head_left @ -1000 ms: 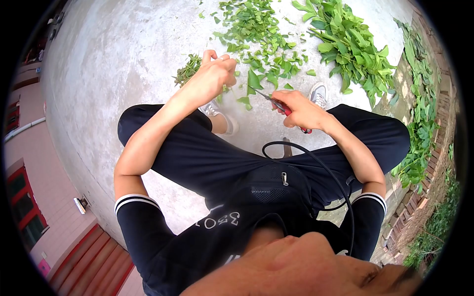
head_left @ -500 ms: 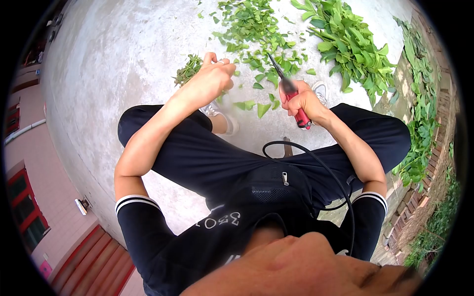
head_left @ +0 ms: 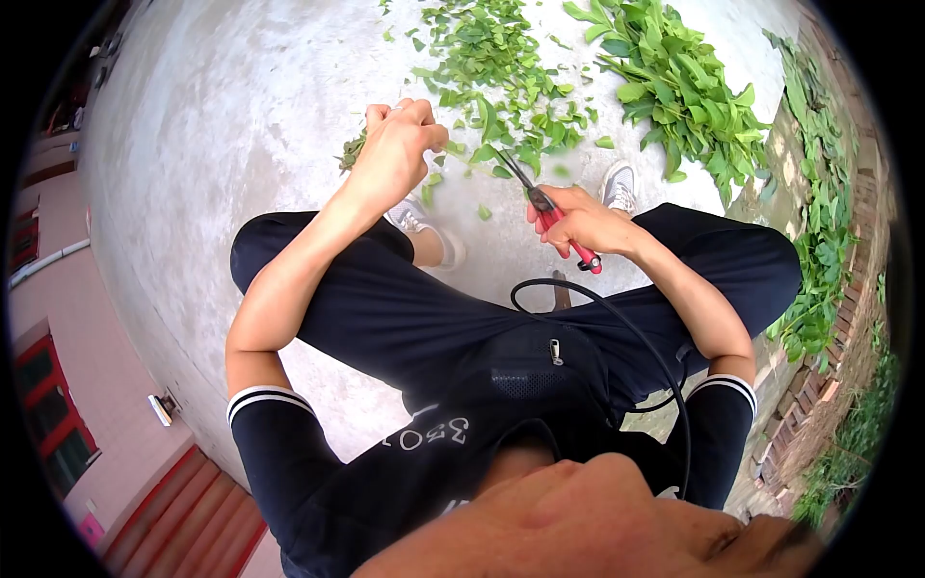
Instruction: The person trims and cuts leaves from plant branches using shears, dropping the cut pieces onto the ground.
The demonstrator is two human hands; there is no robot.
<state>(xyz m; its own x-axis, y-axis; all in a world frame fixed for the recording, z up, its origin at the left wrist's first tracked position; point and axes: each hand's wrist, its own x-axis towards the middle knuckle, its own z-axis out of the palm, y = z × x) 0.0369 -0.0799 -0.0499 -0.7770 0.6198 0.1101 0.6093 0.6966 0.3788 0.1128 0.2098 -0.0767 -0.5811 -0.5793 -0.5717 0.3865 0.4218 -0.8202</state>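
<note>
My left hand (head_left: 393, 154) is closed in a pinch, its fingers curled. A thin green stem (head_left: 455, 147) sticks out of its right side, with a leaf (head_left: 488, 119) near the far end. In my right hand (head_left: 581, 220) are red-handled pruning shears (head_left: 541, 200) with long, narrow dark blades. The blades look slightly parted and point up and left, their tips close beside the stem and leaf. A blurred green piece (head_left: 561, 171) shows near the blades. Past my left hand lies a small bunch of stems (head_left: 353, 151), partly hidden by it.
Cut leaf pieces (head_left: 496, 48) are scattered over the concrete ground (head_left: 222, 116) ahead. A heap of leafy branches (head_left: 689, 91) lies to the right. More greenery (head_left: 824, 231) lines the brick edging (head_left: 838, 328). A black cable (head_left: 636, 332) loops over my lap.
Both hands have shifted a little left, the right also slightly down. The shear blades have parted and come near the stem. Larger leaf pieces seen between the hands are gone from there.
</note>
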